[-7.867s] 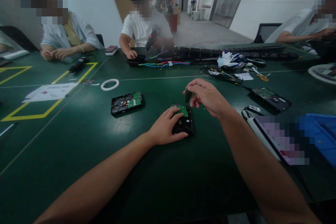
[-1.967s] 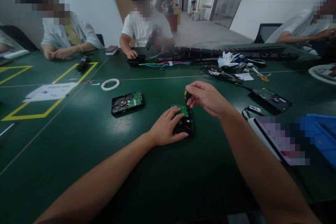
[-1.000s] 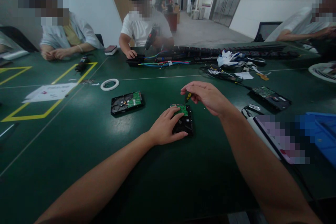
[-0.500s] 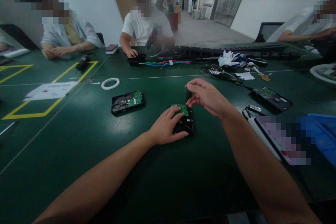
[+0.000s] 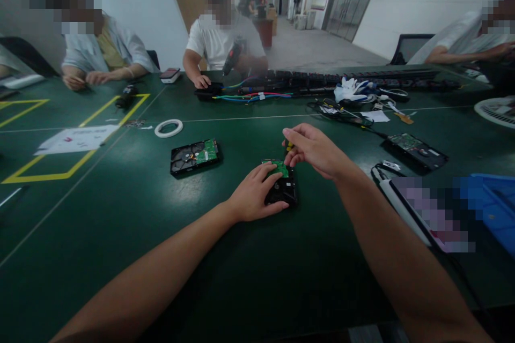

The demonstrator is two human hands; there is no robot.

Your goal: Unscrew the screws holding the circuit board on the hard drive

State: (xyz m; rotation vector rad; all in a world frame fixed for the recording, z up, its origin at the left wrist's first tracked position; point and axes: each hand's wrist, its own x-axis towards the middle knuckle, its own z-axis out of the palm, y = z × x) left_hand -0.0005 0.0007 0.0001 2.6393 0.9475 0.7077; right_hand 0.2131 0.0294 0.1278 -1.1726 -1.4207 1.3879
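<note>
A black hard drive with a green circuit board [image 5: 286, 191] lies on the green table in front of me. My left hand [image 5: 257, 190] rests on its left side with the fingers spread. Over the drive's upper right corner, my right hand [image 5: 308, 147] is closed around a small dark and yellow tool [image 5: 288, 146], perhaps a screwdriver, most of it hidden by the fingers. The tool's tip cannot be made out. Left of my hands sits a second hard drive [image 5: 195, 157], board side up.
A third drive [image 5: 416, 151] lies at the right, near a phone-like device [image 5: 414, 214] and a blue tray [image 5: 494, 206]. White tape roll [image 5: 169, 128] at the left. Cables and gloves [image 5: 354, 90] lie farther back. Across the table, a person holds a power drill [image 5: 232, 59].
The fingers of my right hand have shifted around the tool, and its yellow part now shows. My left hand and the drive have stayed in place.
</note>
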